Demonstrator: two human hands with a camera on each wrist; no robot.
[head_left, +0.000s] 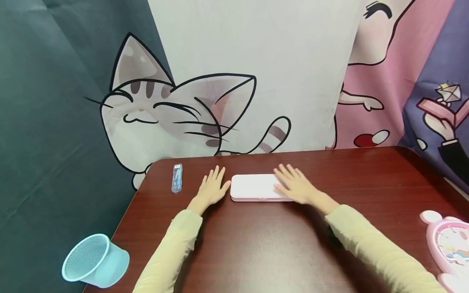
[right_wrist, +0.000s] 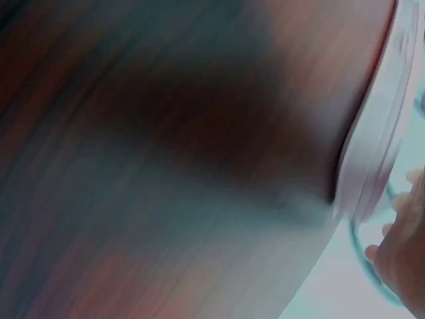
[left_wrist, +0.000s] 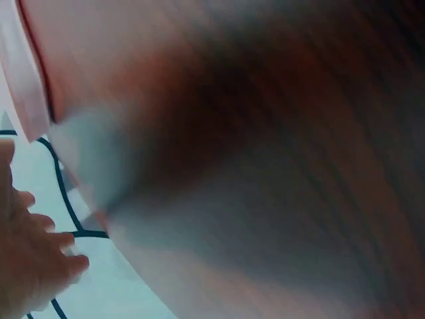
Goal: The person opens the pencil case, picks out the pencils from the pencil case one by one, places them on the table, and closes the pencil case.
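Head view shows a dark reddish wooden table [head_left: 278, 244] with a closed pink pencil case [head_left: 254, 187] lying flat near its far edge. The right hand [head_left: 296, 185] rests on the case's right end, fingers straight and spread, lying over the lid — not curled round it. The left hand [head_left: 212, 188] lies flat on the tabletop just beside the case's left end, fingers straight and slightly fanned; its thumb seems to reach the case's corner, though contact is hard to confirm from here. Both arms wear pale yellow sleeves [head_left: 172, 252].

Left of the left hand lies a small clear packet [head_left: 177, 178] with something bluish inside. A light blue mesh cup [head_left: 93, 260] lies tipped on its side at the table's near left corner, and a pink cartoon clock [head_left: 448, 244] sits at the right edge. Behind hangs a cloth with a cartoon cat [head_left: 165, 114].

Both wrist views are badly blurred — only wood grain, a pale pink edge and fingertips [left_wrist: 33, 259] show.
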